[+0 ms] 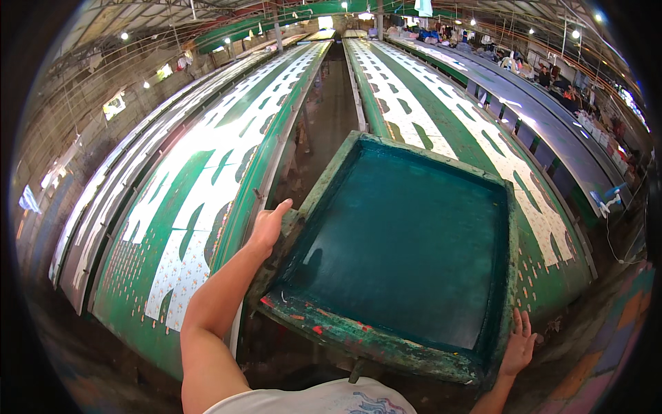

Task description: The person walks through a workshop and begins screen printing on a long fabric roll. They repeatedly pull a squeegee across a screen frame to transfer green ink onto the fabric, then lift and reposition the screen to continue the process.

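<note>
Frame (407,350), shallow and tray-like with a paint-smeared rim, sits mid-view from the head, tilted, between the left tabletop (189,176) and the right tabletop (441,110). Inside, a glossy teal sheet (400,241) spans it wall to wall. The left hand (267,228) meets its left side, thumb extended; how the hidden fingers close, I cannot tell. The right hand (518,345), fingers spread, is at its lower right side.

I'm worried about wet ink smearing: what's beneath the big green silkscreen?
Around the silkscreen show the right-hand green table, its patterned white panels and the dark aisle; whatever lies directly beneath is covered.
</note>
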Motion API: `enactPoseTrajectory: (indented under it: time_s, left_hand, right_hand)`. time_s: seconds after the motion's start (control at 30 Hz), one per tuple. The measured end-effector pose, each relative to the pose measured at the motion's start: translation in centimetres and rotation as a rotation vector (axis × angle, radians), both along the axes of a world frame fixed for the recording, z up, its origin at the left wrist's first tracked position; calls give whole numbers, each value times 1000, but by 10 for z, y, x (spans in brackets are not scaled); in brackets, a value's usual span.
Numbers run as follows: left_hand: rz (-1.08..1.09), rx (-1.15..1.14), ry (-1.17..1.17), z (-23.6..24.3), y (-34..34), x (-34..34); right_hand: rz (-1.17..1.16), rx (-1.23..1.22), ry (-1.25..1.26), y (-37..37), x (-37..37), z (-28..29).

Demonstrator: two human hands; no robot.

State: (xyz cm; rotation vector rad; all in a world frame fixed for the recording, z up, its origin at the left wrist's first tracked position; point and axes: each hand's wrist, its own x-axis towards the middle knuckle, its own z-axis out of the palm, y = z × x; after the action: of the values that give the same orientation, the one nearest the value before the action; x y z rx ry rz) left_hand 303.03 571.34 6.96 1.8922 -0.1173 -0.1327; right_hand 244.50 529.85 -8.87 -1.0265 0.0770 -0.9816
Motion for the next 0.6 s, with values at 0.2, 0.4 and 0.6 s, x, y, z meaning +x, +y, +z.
enactPoseTrajectory:
  time_s: [0.2, 0.4, 0.6]
  left_hand:
    - [-49, -202, 82, -33, 67, -13]
    - [106, -177, 212, -55, 126, -41]
    - [61, -169, 73, -38, 120, -141]
  right_hand:
    - [-105, -75, 163, 28, 6, -1]
    - [-81, -76, 236, 26, 4, 17]
    - [121, -47, 95, -26, 6, 12]
